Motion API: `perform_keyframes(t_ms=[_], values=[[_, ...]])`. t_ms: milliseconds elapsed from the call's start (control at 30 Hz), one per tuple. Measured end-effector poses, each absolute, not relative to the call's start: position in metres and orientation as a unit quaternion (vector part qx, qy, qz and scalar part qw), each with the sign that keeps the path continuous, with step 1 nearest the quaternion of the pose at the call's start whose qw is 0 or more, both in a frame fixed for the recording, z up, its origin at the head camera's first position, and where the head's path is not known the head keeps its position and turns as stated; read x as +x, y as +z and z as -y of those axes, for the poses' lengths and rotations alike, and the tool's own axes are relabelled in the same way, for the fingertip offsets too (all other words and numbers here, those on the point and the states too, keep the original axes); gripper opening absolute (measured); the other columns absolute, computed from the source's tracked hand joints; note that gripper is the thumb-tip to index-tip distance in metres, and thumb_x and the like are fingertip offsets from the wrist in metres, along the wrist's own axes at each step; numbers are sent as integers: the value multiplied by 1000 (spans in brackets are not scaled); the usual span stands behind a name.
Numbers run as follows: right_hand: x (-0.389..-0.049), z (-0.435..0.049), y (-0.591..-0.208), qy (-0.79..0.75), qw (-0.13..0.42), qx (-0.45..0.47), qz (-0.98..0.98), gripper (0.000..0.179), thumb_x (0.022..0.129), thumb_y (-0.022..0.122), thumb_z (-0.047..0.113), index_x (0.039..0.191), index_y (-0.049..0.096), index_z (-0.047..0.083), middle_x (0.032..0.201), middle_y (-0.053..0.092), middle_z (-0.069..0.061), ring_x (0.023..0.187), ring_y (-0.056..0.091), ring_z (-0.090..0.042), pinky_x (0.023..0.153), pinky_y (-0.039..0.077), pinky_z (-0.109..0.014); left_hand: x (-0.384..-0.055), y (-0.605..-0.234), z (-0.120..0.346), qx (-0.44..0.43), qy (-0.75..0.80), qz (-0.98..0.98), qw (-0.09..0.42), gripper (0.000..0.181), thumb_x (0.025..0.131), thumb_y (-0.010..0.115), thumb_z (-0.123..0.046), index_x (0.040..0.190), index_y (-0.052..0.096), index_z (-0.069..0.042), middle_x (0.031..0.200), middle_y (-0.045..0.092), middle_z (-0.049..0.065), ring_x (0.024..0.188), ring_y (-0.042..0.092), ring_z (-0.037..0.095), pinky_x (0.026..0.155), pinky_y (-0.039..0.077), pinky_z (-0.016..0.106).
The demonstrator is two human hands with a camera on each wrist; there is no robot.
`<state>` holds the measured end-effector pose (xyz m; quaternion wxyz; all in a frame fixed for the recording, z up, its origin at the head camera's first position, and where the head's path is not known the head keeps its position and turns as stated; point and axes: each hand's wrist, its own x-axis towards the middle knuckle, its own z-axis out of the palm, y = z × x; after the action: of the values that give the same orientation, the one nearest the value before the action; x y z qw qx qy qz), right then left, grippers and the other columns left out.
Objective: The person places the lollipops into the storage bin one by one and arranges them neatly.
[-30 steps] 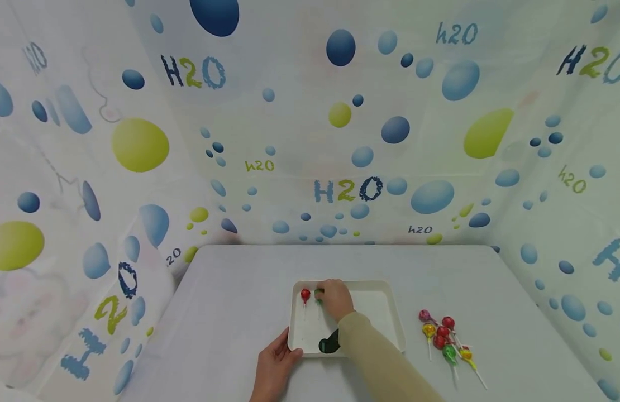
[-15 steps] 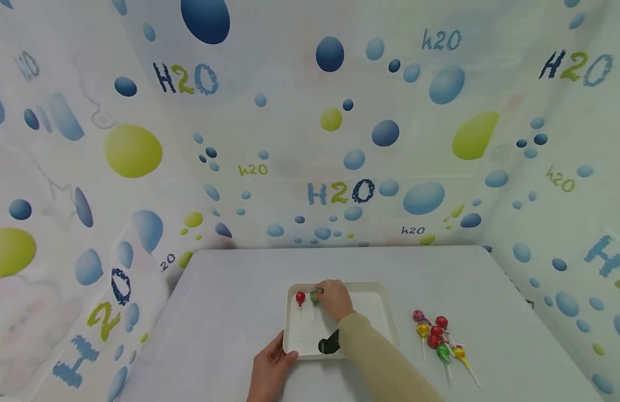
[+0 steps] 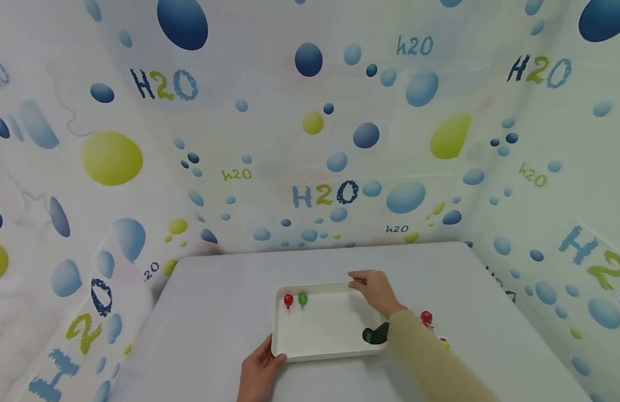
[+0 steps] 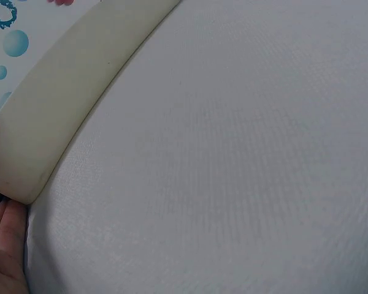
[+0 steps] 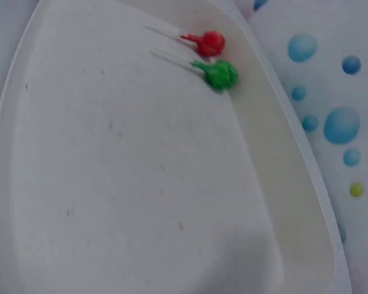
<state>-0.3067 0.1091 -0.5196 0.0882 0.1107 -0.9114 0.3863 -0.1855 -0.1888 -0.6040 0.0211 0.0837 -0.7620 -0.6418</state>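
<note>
Inside white tray [image 3: 330, 329]: red lollipop [image 5: 211, 44] beside green lollipop [image 5: 222, 75]; left hand [image 3: 260, 369] gripping tray, right hand [image 3: 376, 291] above, fingers extended.

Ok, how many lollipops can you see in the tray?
2: the red lollipop near the far left corner of the tray, and the green lollipop beside it on the right. The right sleeve covers part of the tray's right edge, so something could be hidden there.

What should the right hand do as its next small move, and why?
The right hand should probably reach to its right, toward the loose lollipops beside the tray. That hand appears to hold nothing, only a red lollipop and a green lollipop lie in the tray, and the left hand grips its near left corner.
</note>
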Motion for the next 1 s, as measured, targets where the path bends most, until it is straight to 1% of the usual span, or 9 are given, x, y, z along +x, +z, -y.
perform_keyframes(t_ms=[100, 233, 367, 467, 567, 700, 833, 1000], values=[[-299, -151, -520, 386, 84, 73, 916, 31, 95, 73, 15, 123, 74, 3, 117, 76, -16, 107, 73, -30, 92, 64, -46, -187, -606, 190, 84, -641, 762, 22, 75, 87, 82, -18, 145, 46, 14, 146, 49, 35, 137, 52, 44, 100, 58, 30], [-285, -207, -522, 369, 62, 30, 927, 34, 99, 68, 17, 130, 69, 3, 124, 73, -18, 112, 71, -33, 97, 62, -49, -190, -608, 190, 90, -640, 763, 16, 77, 87, 83, -21, 145, 46, 13, 147, 49, 35, 137, 52, 44, 99, 59, 29], [-268, -253, -529, 350, 67, 1, 934, 36, 100, 67, 16, 132, 67, 1, 125, 72, -21, 114, 70, -37, 98, 60, -51, -192, -607, 191, 89, -637, 765, 14, 76, 87, 82, -20, 146, 46, 13, 147, 49, 35, 137, 52, 44, 99, 59, 30], [-257, -276, -535, 340, 68, -13, 938, 36, 99, 67, 16, 131, 67, -1, 123, 72, -23, 112, 69, -40, 97, 60, -54, -193, -607, 192, 87, -635, 767, 15, 76, 88, 82, -20, 146, 46, 14, 146, 49, 35, 137, 51, 44, 100, 58, 31], [-250, -286, -543, 343, 50, -25, 938, 35, 99, 67, 15, 129, 68, -2, 120, 73, -23, 112, 69, -41, 98, 60, -55, -194, -606, 193, 94, -636, 766, 16, 76, 88, 82, -20, 146, 46, 13, 147, 49, 34, 138, 50, 44, 101, 58, 32], [-249, -288, -554, 348, 18, -29, 937, 31, 98, 69, 13, 126, 71, -1, 119, 74, -20, 112, 68, -40, 98, 60, -53, -194, -605, 193, 102, -639, 762, 16, 76, 87, 82, -20, 146, 46, 13, 148, 48, 34, 138, 50, 44, 100, 58, 31], [-251, -283, -561, 349, -11, -25, 937, 30, 96, 71, 11, 123, 72, -1, 118, 75, -19, 109, 69, -36, 97, 61, -51, -194, -606, 192, 100, -643, 759, 21, 75, 87, 82, -17, 145, 46, 14, 146, 49, 35, 137, 50, 46, 100, 58, 30], [-255, -277, -563, 328, -35, -30, 943, 29, 95, 72, 11, 122, 73, 1, 116, 75, -15, 105, 68, -29, 97, 61, -50, -194, -607, 191, 95, -643, 759, 25, 75, 87, 82, -17, 145, 46, 15, 146, 49, 36, 137, 50, 46, 100, 58, 30]])
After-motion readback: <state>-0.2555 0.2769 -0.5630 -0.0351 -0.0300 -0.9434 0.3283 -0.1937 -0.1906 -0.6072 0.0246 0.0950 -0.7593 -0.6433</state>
